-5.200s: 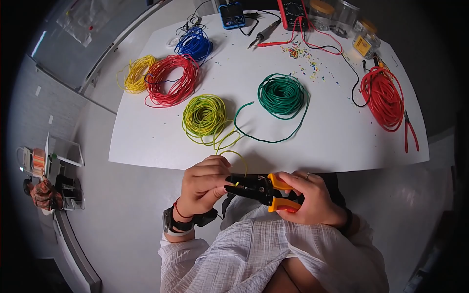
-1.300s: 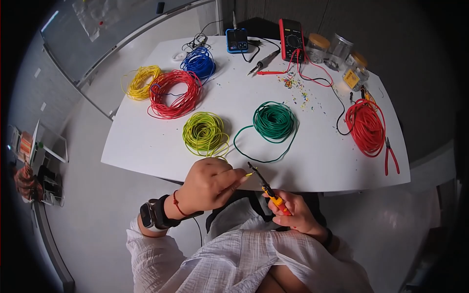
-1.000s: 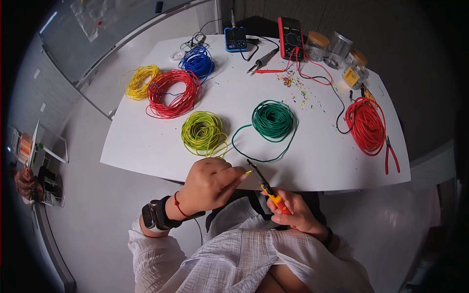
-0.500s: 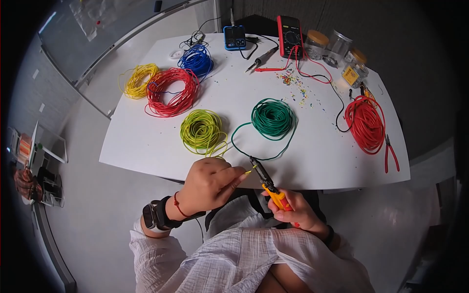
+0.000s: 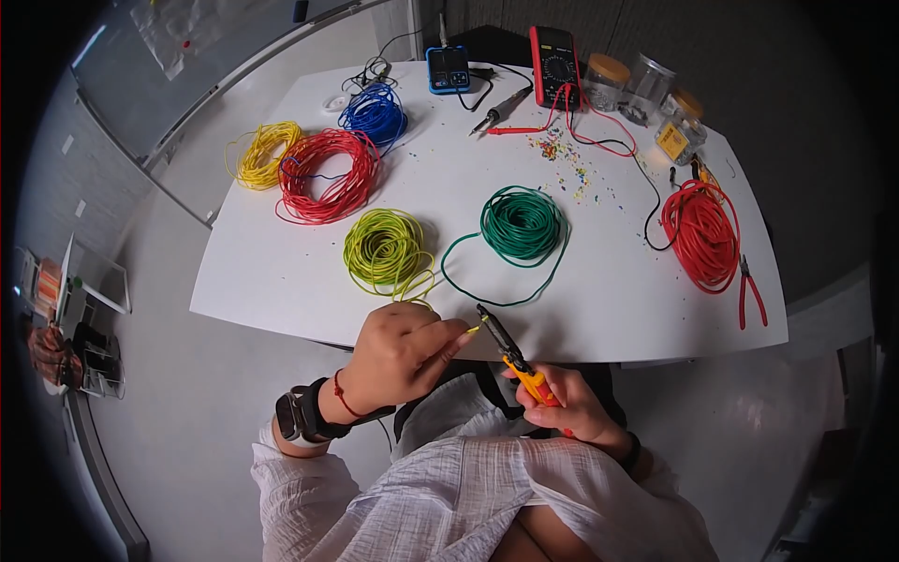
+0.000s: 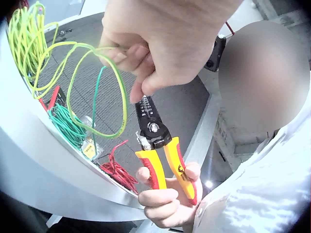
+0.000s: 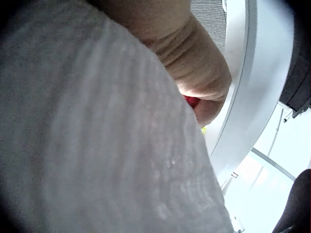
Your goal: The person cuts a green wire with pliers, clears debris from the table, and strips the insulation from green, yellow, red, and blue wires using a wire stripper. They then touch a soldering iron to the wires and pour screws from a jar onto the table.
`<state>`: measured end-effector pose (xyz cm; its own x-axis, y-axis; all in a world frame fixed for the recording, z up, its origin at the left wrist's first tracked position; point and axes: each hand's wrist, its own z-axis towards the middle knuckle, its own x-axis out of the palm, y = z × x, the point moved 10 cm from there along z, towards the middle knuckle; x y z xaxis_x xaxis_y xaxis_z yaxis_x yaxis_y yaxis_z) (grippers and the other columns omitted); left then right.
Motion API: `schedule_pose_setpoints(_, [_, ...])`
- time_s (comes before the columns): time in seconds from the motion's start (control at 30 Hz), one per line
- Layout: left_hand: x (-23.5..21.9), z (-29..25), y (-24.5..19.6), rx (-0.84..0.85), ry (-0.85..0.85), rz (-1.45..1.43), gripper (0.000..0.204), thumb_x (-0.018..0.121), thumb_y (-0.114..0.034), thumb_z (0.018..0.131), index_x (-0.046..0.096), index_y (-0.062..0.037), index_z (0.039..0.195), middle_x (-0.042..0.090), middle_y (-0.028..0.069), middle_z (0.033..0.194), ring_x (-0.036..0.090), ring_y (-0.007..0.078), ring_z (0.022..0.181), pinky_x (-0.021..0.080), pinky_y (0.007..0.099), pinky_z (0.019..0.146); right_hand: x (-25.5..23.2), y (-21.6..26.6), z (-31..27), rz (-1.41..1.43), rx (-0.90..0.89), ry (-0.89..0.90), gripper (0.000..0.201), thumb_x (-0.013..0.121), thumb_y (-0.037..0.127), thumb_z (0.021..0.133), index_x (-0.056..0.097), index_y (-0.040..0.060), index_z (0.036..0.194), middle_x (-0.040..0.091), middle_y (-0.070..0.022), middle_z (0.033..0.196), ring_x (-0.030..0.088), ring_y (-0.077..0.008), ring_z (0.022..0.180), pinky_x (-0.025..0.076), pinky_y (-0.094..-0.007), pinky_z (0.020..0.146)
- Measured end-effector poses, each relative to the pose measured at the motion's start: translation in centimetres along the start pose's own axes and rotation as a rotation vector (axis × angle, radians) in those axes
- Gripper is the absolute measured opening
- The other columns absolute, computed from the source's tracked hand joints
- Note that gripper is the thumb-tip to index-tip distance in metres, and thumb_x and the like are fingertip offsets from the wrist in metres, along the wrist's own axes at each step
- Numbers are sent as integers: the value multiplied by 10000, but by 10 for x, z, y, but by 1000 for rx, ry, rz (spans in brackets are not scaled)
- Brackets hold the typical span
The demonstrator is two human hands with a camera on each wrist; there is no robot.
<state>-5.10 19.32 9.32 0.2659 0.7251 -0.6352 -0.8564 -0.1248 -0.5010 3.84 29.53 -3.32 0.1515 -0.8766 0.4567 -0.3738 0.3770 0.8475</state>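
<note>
In the head view my left hand [image 5: 398, 351] pinches a yellow-green wire [image 6: 125, 103] between thumb and fingertips, its short bright end [image 5: 475, 329] poking out toward the tool. My right hand [image 5: 571, 407] grips wire strippers [image 5: 513, 356] by their yellow-and-red handles. The black head points up and away from me, its tip right at the wire's end. Seen from the left wrist, the strippers' handles are spread and the fingertips overlap the top of the head. That wire loops back to a yellow-green coil [image 5: 386, 245] on the table. A sleeve hides most of the right wrist view.
On the white table [image 5: 281, 272] lie a green coil [image 5: 521, 225], red coils [image 5: 700, 239], a blue coil [image 5: 373, 114] and a yellow coil [image 5: 265, 157]. Behind are a soldering iron [image 5: 506, 108], multimeter [image 5: 556, 70], jars [image 5: 607, 80] and coloured scraps [image 5: 562, 159]. Red-handled pliers [image 5: 749, 295] lie right.
Several seconds ago the strippers lay sideways with the wire between their jaws; now they are turned on edge, pointing up. Over the last second they have shifted only slightly beside the wire's end.
</note>
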Motion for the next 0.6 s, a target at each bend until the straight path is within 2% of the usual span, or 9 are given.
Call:
schedule_pose_setpoints(0.27, [0, 1, -2, 7, -13, 5, 72, 636, -20, 693, 610, -21, 760, 473, 54, 517, 463, 215, 458, 354, 315, 444, -6, 2, -3, 19, -52, -56, 527, 614, 42, 707, 423, -32, 1193, 420, 11, 746, 382, -51, 685, 318, -175, 650])
schedule_pose_setpoints(0.33, [1, -1, 3, -20, 0, 10, 65, 631, -26, 698, 612, -19, 760, 472, 58, 520, 463, 216, 460, 353, 314, 446, -19, 10, -7, 164, -104, -172, 527, 610, 32, 694, 427, -53, 1180, 445, -7, 752, 399, -56, 678, 340, -184, 652])
schedule_pose_setpoints(0.37, [0, -1, 3, -20, 0, 9, 65, 631, -26, 698, 612, -19, 760, 472, 58, 520, 463, 216, 460, 353, 314, 446, -20, 11, -8, 164, -104, -172, 527, 610, 32, 694, 427, -53, 1180, 445, -7, 752, 399, -56, 678, 340, -184, 652])
schedule_pose_setpoints(0.43, [0, -2, 4, -22, -5, 26, 58, 624, -32, 705, 613, -17, 760, 460, 60, 515, 459, 217, 460, 350, 314, 446, -24, 19, -11, 99, -163, -184, 531, 612, 24, 679, 431, -61, 1171, 462, -24, 757, 413, -65, 673, 352, -192, 646])
schedule_pose_setpoints(0.53, [-1, 0, 1, 18, 9, 36, 95, 642, -32, 684, 598, -14, 766, 465, 52, 517, 471, 219, 449, 378, 315, 440, -30, 29, -21, 31, -179, -206, 531, 613, 28, 675, 434, -53, 1169, 458, -18, 764, 386, -44, 645, 339, -164, 609])
schedule_pose_setpoints(0.6, [0, -1, 2, 2, 24, 11, 89, 630, -34, 697, 609, -18, 781, 458, 54, 521, 460, 212, 465, 361, 314, 444, -38, 38, -30, -9, -195, -243, 520, 603, 25, 677, 441, -40, 1166, 446, -8, 769, 360, -21, 629, 314, -136, 573])
